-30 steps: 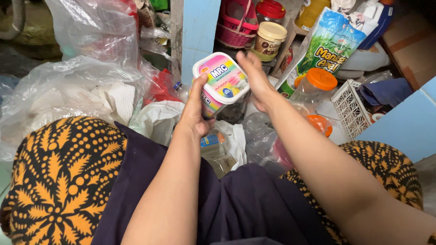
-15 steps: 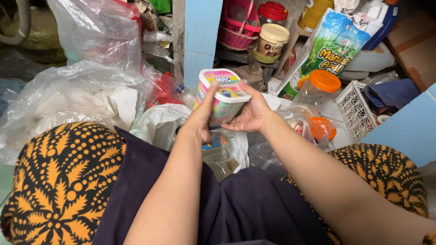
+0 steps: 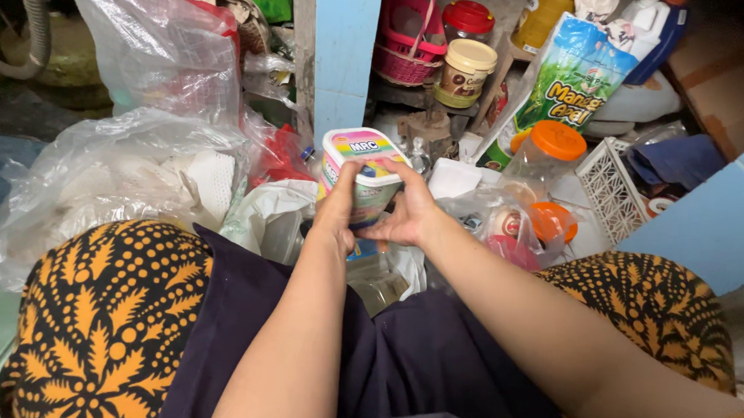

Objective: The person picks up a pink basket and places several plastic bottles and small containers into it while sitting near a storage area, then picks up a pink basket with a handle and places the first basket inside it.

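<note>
Crowding the held tub (image 3: 363, 177): plastic bags (image 3: 118, 175), orange-lidded jar (image 3: 547, 153), white basket (image 3: 612, 188).

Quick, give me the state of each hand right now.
Left hand: closed around the side of the white plastic tub with the rainbow-striped lid.
Right hand: closed on the same tub, fingers wrapped over its front.

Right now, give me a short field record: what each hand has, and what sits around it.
left hand: grips the left side of the tub
right hand: fingers curl over the tub's front rim
tub: white plastic, rainbow label, lid on, held upright above the lap
left of tub: clear bags with white contents
right of tub: orange-lidded jar, white basket
behind: cream-lidded jar, pink basket
</note>
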